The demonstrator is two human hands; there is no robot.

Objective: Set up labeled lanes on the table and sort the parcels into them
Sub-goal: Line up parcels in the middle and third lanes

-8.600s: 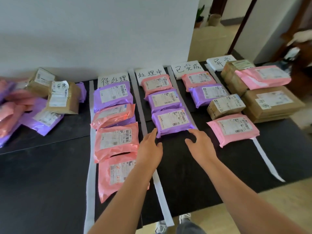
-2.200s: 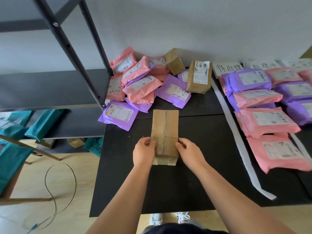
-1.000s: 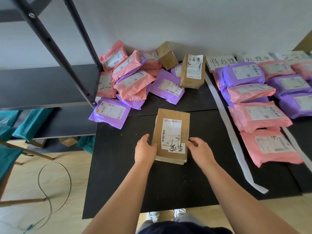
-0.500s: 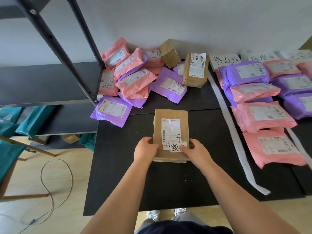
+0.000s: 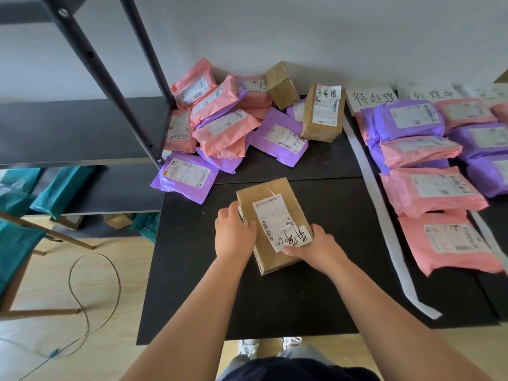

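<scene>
On the black table, right-side lanes look part-filled; both hands, left hand and right hand, clamp a brown box; the far-left pile remains unsorted.

Open tabletop lying around the brown box
Bare black table is stretching free in front of and beside it; behind, a heap of parcels is blocking the far-left corner, lane parcels past the white tape strip are filling the right, and a slanting shelf post is crossing the left.
</scene>
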